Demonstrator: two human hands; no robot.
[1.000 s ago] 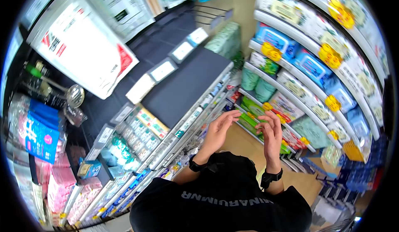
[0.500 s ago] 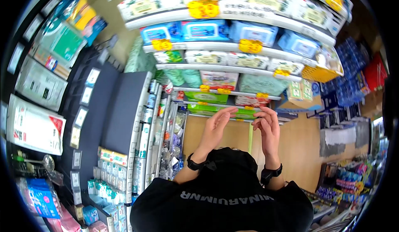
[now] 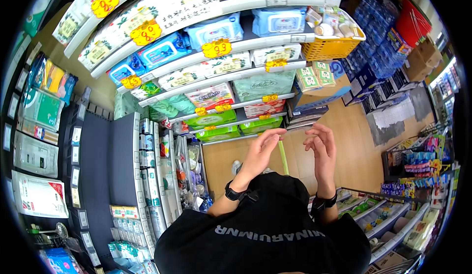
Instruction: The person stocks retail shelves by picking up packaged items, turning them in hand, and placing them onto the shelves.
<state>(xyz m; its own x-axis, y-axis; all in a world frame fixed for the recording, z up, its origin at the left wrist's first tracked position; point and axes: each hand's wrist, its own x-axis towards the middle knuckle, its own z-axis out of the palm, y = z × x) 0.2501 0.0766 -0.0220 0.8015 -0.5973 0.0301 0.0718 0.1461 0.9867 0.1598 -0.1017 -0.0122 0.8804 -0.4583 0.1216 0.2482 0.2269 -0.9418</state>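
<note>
My left hand [image 3: 258, 157] is raised in front of my chest, with its fingers loosely curved and apart from the thumb; nothing is in it. To its right, my right hand [image 3: 322, 152] is held up the same way, fingers bent and spread, also empty. A gap separates the two hands, and neither touches any goods. Each wrist carries a black band. Beyond them, low on the shelf, lie green packs [image 3: 212, 133], and the wooden-toned floor [image 3: 305, 148] shows between and behind the hands.
Shelves of tissue packs [image 3: 196, 75] and blue wipes [image 3: 214, 30] stand ahead. A yellow basket [image 3: 330, 48] and a cardboard box [image 3: 322, 94] are at their right end. A dark shelf [image 3: 120, 161] runs along the left. Racks of packets [image 3: 393, 220] stand at lower right.
The view has swung to the right, so the tissue shelves, basket and right-hand racks show more and the left shelf has shifted left. Both hands keep nearly the same raised, empty pose.
</note>
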